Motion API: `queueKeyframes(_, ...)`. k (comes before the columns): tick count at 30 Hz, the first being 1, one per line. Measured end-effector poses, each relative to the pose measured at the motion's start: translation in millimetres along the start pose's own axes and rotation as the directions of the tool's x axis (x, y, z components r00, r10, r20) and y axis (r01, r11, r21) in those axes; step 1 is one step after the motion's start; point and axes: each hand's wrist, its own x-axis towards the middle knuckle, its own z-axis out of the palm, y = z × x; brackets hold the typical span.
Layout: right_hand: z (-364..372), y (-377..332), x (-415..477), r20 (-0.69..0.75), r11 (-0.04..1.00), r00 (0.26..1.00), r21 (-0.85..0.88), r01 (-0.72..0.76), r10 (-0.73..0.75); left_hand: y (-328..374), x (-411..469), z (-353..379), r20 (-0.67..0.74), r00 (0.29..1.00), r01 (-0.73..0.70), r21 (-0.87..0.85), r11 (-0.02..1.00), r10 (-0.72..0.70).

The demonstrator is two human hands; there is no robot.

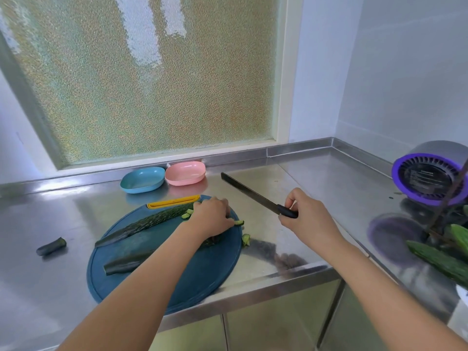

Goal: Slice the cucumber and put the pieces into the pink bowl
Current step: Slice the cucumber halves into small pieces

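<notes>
Left hand [211, 216] is sitting knuckles-up on the round dark-blue plastic cutting board [210, 269], roughly 1 o'clock from board centre. Its fingers are curling down over the cut end of the near cucumber half [124, 264]. The palm is hiding the contact, so cannot tell whether it is gripping or only pressing. The near cucumber half is running from the board's 8 o'clock side, under the left forearm, up to that hand. The far cucumber half [147, 222] is lying parallel to it, with its end just at the hand's 10 o'clock.

Small cut cucumber pieces [188, 214] are sitting at the hand's 9 o'clock. One loose piece [239, 222] is lying right at the fingertips at 3 o'clock, and an edge piece [246, 239] is sitting at the board rim at 4 o'clock.

Right hand [307, 216] is wrapping tightly round the black handle of the long steel knife [249, 192]. It is off the board, at 3 o'clock of the left hand. The blade is pointing to 10 o'clock over the stainless steel counter [316, 178], apart from the cucumber.

The pink oval plastic bowl [186, 182] is standing at the board's 12 o'clock, apart from both hands. A blue oval bowl [141, 188] is just at its 9 o'clock. A cucumber stub [50, 247] is lying on the counter at the board's 9 o'clock.
</notes>
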Motion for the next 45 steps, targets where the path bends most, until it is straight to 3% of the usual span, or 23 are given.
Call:
queueKeyframes(7,-1.7,-3.1,-3.8,-0.010,0.997,0.999,0.074,-0.035,0.035,7.8,-2.4,7.0,-0.005,0.984,-0.178,-0.179,0.968,0.180)
queueKeyframes(12,-5.3,-1.8,-6.2,-0.005,0.995,0.998,0.082,-0.060,0.060,-1.4,3.6,9.3,-0.072,0.987,-0.151,-0.161,0.975,0.141)
queueKeyframes(19,-1.4,-6.6,-17.5,0.058,0.985,0.994,0.139,-0.099,0.091,-22.7,5.1,4.7,-0.270,0.962,0.022,-0.032,0.999,-0.029)
queueKeyframes(24,7.1,-18.9,-30.2,0.149,0.987,0.984,0.112,-0.119,0.102,-30.7,-23.3,8.6,-0.372,0.928,-0.021,-0.136,0.990,-0.032)
queueKeyframes(30,15.3,-39.5,-67.9,0.282,0.996,0.956,-0.003,-0.087,0.085,-38.3,-67.7,23.4,-0.236,0.966,-0.157,-0.204,0.966,0.107)
queueKeyframes(34,28.6,-56.2,-94.7,0.359,0.999,0.933,-0.043,0.002,0.014,-35.7,-76.6,26.2,-0.271,0.954,-0.192,-0.222,0.956,0.129)
queueKeyframes(45,46.9,-75.4,-106.0,0.349,0.999,0.936,-0.006,-0.054,0.052,-26.4,-92.8,33.8,-0.321,0.929,-0.281,-0.283,0.917,0.185)
